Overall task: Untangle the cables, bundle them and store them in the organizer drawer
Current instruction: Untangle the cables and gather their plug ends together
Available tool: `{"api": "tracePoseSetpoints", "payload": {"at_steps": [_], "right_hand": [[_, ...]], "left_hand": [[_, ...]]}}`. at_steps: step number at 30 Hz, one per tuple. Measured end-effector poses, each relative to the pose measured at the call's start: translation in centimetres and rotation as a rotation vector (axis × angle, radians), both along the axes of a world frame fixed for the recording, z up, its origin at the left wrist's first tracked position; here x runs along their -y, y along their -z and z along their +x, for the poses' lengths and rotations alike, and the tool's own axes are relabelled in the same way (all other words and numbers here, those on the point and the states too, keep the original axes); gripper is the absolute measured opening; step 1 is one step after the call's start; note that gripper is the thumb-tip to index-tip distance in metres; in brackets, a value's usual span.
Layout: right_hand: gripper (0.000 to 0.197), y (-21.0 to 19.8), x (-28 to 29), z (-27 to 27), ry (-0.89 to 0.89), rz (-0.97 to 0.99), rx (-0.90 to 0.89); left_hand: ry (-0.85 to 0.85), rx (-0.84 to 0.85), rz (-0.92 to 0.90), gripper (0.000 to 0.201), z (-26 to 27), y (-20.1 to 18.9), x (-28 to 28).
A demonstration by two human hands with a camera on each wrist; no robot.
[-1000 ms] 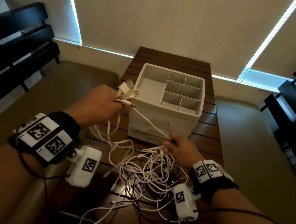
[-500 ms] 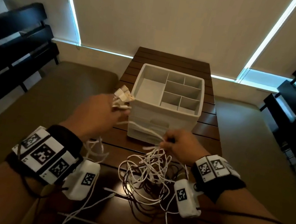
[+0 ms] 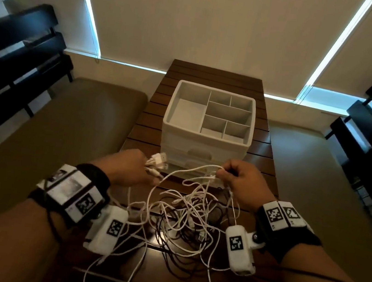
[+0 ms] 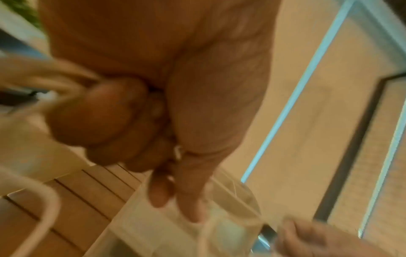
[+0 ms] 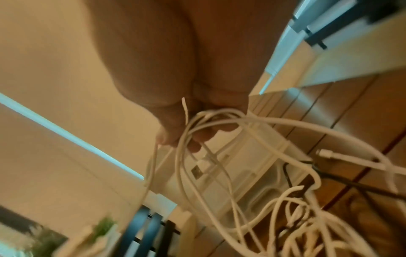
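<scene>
Cables (image 3: 183, 215), thin white and black cords, lie tangled on the slatted wooden table (image 3: 260, 156) before the white plastic organizer (image 3: 206, 129). My left hand (image 3: 125, 168) curls around a cluster of white plugs (image 3: 156, 163); my right hand (image 3: 238, 185) pinches looped strands.

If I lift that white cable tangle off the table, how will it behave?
Probably floppy: the white cable tangle droops in loose loops from the right hand. Likely light, since pinching fingers carry several strands. Dark cables are threaded through the loops, so they would probably drag along.
</scene>
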State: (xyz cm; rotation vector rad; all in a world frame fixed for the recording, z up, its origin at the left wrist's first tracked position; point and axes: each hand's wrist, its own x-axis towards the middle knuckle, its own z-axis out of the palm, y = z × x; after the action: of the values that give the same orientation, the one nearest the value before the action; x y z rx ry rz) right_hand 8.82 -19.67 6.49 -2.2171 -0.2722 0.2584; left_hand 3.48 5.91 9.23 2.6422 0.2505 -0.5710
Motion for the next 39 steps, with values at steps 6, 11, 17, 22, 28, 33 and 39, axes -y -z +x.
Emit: {"api": "tracePoseSetpoints", "payload": {"at_steps": [6,11,17,22,28,33,39], "right_hand": [[0.013,0.8,0.1,0.6,-0.009,-0.156,0.077],[0.013,0.4,-2.6,0.2,-0.223,-0.29,0.094],[0.023,0.5,-3.7,-0.3,-0.249,-0.19,0.018],[0.014,1.6,-3.8,-0.6,-0.288,-0.324,-0.127],[0.011,1.8,-3.2,-0.1,-0.299,-0.398,-0.085],[0.004,2.2,-2.5,0.1,-0.292,-0.402,-0.057],[0.021,1.8,-4.3,0.1,-0.302,-0.281,0.029]], "left_hand": [[-0.107,0.213,0.277,0.029,0.6,-5.0,-1.9],[-0.067,0.236,-0.283,0.027,-0.1,-1.6,3.5],[-0.116,0.237,-0.546,0.011,-0.4,3.3,5.2],[-0.13,0.371,-0.498,0.014,0.6,3.5,4.1],[-0.013,0.49,0.03,0.011,1.3,2.1,2.6],[-0.002,0.374,0.21,0.017,1.2,1.2,1.8],[0.122,0.396,-0.022,0.016,0.6,1.1,5.9]]}}
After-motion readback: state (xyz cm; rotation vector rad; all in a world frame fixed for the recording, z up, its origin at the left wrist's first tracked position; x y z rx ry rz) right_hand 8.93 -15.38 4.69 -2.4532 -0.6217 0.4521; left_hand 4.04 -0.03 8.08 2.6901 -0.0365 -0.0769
